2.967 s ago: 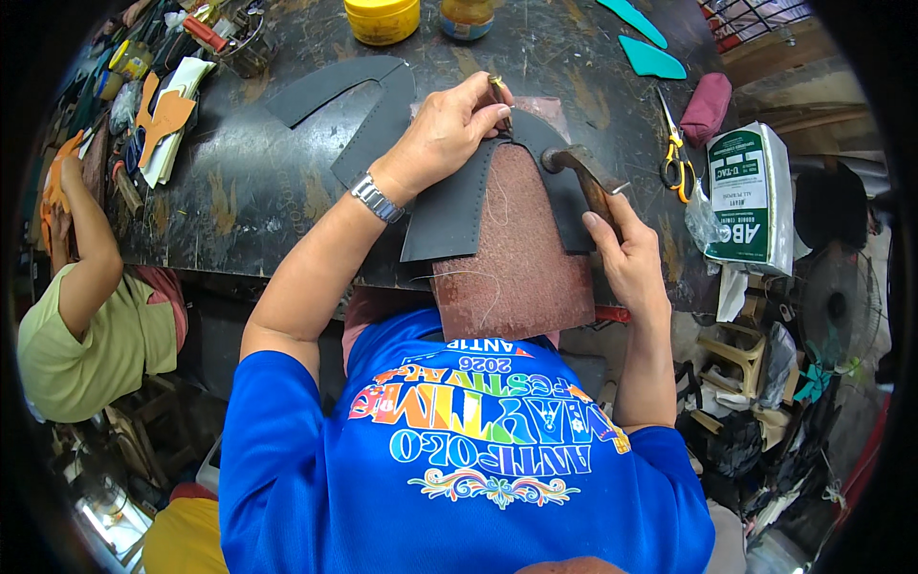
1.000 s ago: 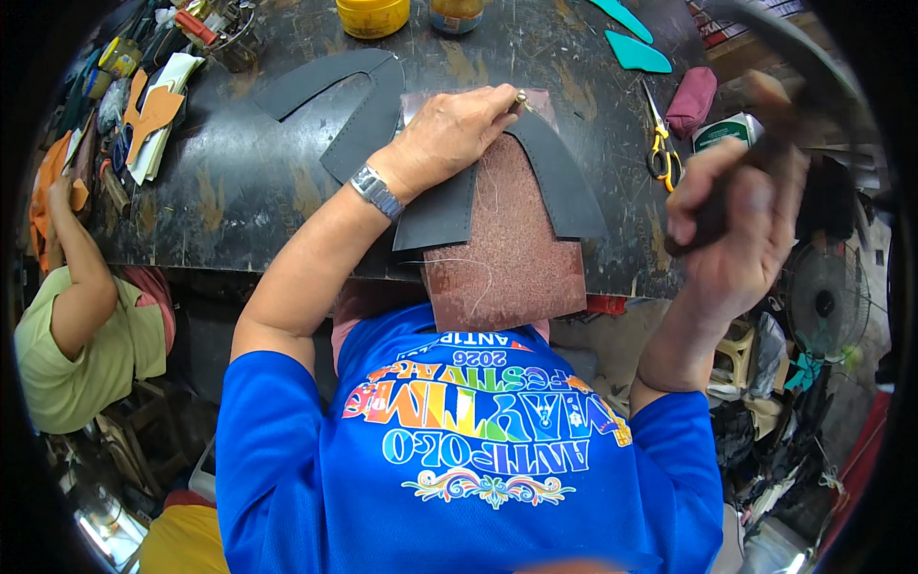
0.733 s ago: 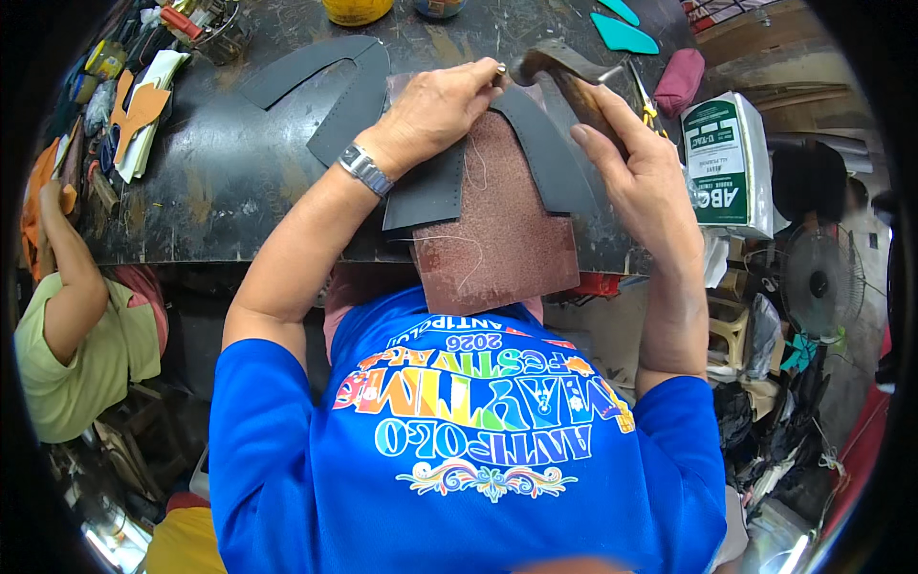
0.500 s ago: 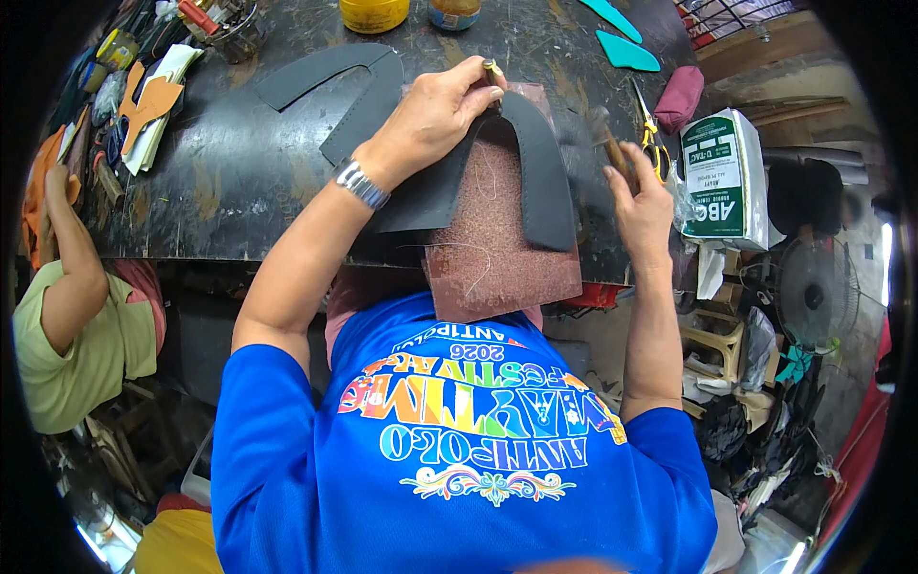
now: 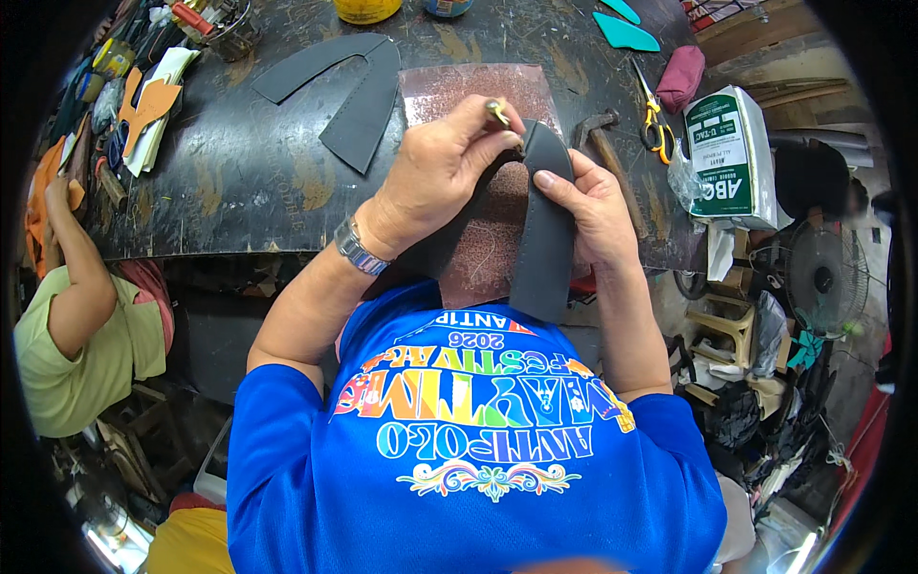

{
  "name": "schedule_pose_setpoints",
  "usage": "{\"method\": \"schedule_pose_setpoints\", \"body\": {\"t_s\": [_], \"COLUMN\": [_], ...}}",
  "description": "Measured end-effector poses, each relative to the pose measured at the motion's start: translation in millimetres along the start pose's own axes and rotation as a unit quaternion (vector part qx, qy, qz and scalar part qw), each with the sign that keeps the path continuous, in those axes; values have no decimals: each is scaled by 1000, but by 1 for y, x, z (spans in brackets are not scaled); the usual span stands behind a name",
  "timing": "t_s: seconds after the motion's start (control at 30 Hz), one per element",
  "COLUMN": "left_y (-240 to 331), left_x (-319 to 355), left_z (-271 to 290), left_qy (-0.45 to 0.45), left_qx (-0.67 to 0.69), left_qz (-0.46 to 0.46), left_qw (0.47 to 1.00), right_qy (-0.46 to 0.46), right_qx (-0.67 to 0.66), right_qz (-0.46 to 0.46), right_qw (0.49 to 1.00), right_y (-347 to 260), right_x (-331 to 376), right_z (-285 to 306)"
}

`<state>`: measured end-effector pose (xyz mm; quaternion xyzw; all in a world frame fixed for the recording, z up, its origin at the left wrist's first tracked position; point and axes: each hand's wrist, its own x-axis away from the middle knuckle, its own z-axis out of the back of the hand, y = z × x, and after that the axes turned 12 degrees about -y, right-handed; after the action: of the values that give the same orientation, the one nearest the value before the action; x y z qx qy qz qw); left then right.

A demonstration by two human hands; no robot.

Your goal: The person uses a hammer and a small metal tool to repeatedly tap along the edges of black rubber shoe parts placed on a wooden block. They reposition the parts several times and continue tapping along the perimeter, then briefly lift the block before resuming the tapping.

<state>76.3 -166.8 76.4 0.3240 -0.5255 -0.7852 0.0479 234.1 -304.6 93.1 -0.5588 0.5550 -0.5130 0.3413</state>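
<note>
My left hand [image 5: 435, 182], with a watch on its wrist, pinches the top of a dark grey leather piece [image 5: 547, 239] shaped like a shoe upper. My right hand [image 5: 595, 212] grips the piece's right limb, thumb on its face. The piece is lifted and folded over a brown textured slab [image 5: 459, 91] on the dark worktable [image 5: 239, 191]. A hammer [image 5: 604, 148] with a wooden handle lies on the table just right of my hands, touching neither.
A second grey U-shaped leather piece [image 5: 354, 96] lies at the back left. Yellow-handled scissors [image 5: 655, 115], a maroon pouch [image 5: 681, 78], a white and green pack [image 5: 732, 153] and teal cut-outs [image 5: 626, 33] sit to the right. Another person [image 5: 76, 354] sits at the left.
My right hand swung the hammer onto the leather, then laid it on the table. Both hands now hold the grey piece raised off the slab.
</note>
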Motion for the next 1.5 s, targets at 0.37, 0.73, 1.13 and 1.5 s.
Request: {"method": "schedule_pose_setpoints", "body": {"t_s": [0.37, 0.73, 1.13, 1.5], "left_y": [1, -18, 2, -25], "left_x": [-13, 23, 44, 51], "left_z": [61, 23, 9, 86], "left_qy": [317, -146, -23, 125], "left_qx": [326, 222, 196, 162], "left_qz": [-27, 117, 120, 107], "left_qw": [890, 957, 973, 973], "right_qy": [20, -8, 19, -88], "right_qx": [122, 17, 44, 85], "right_qz": [-21, -15, 40, 14], "right_qw": [992, 1000, 998, 992], "right_y": [6, 16, 13, 10], "right_x": [29, 32, 32, 5], "right_z": [15, 26, 16, -7]}}
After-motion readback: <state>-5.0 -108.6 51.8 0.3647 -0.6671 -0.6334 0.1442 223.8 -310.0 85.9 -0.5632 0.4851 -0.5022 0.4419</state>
